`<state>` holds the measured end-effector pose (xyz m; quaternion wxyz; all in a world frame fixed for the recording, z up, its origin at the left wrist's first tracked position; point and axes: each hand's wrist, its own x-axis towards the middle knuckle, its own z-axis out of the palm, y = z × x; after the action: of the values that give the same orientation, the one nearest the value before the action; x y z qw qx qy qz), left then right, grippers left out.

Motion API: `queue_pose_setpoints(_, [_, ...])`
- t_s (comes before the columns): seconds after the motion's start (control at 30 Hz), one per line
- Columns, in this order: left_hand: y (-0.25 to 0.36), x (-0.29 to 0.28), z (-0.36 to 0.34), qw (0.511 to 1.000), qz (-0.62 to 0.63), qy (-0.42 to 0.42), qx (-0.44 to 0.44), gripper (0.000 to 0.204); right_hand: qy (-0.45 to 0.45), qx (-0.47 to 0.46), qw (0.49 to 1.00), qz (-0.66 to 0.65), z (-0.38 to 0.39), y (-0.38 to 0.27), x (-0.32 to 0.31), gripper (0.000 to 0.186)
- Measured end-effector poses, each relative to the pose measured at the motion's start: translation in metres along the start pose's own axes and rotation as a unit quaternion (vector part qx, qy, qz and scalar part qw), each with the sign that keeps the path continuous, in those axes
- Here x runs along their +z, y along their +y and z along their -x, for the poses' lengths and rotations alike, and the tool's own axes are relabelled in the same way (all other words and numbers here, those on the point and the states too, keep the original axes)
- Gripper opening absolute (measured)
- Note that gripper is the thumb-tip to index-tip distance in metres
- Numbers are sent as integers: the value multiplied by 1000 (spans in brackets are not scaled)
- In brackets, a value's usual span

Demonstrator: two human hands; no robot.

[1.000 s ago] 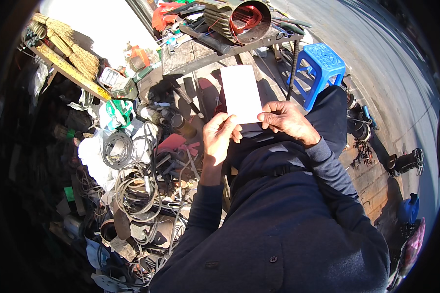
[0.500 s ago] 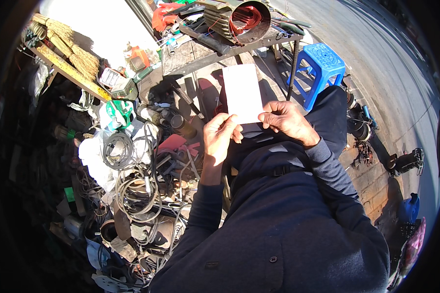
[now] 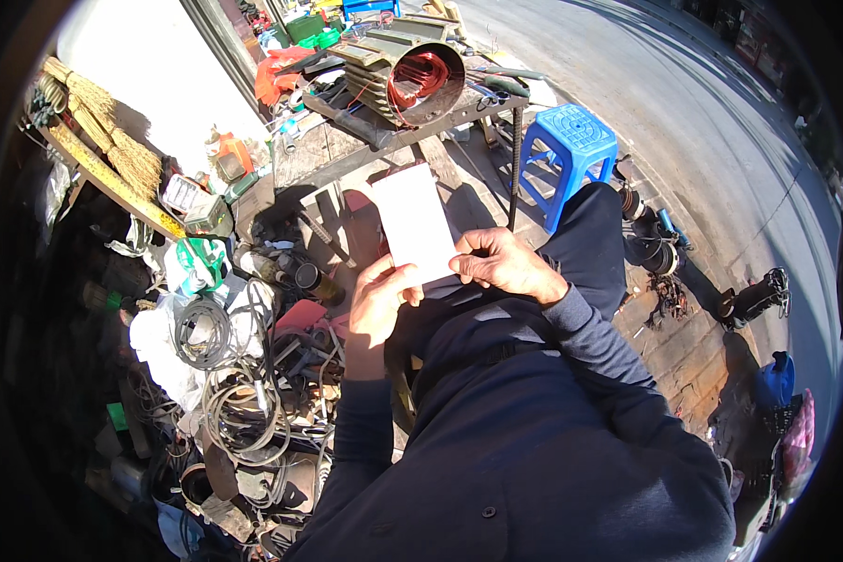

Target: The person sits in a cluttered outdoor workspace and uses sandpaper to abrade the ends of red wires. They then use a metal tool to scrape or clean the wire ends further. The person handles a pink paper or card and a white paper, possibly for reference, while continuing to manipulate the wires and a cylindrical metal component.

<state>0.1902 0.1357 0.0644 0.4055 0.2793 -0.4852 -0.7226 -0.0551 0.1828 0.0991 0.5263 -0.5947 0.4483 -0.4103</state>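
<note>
A white rectangular sheet [image 3: 411, 214] lies tilted between my hands, above my lap. My left hand [image 3: 380, 298] grips its lower left corner with curled fingers and the thumb. My right hand [image 3: 502, 265] pinches the lower right edge. The sheet's face looks blank in the glare. My dark-clothed legs are beneath it.
A cluttered metal-framed bench [image 3: 300, 169] holds a finned motor casing [image 3: 370, 80] with red wire inside. A blue plastic stool [image 3: 571, 136] stands right of it. Coiled hoses [image 3: 245, 417], bags and scrap fill the left. Brooms [image 3: 112, 122] lean at the upper left; a road runs along the right.
The sheet and both my hands sit lower and farther left in the view, and the sheet is more tilted. The surroundings have shifted too, as the camera has moved.
</note>
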Motion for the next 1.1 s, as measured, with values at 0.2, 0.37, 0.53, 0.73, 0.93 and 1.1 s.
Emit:
queue_pose_setpoints(0.2, [0,9,-6,999,-8,-30,-41,25,-21,15,999,37,3,-10,-3,20])
queue_pose_setpoints(0.37, [-6,14,-7,998,-38,-33,-39,22,-28,6,998,60,7,-12,-8,19])
queue_pose_setpoints(0.53, [-12,18,-10,999,-47,8,-7,15,-23,-32,994,103,4,-10,-12,20])
queue_pose_setpoints(0.73, [-16,20,-12,996,-69,37,39,14,-8,-79,982,174,-1,-12,-15,23])
queue_pose_setpoints(0.93, [-16,19,-12,995,-8,78,64,13,135,-72,971,184,-57,-17,-65,29])
queue_pose_setpoints(1.1, [-20,8,-10,995,25,76,57,16,329,-138,830,429,-146,-24,-156,28])
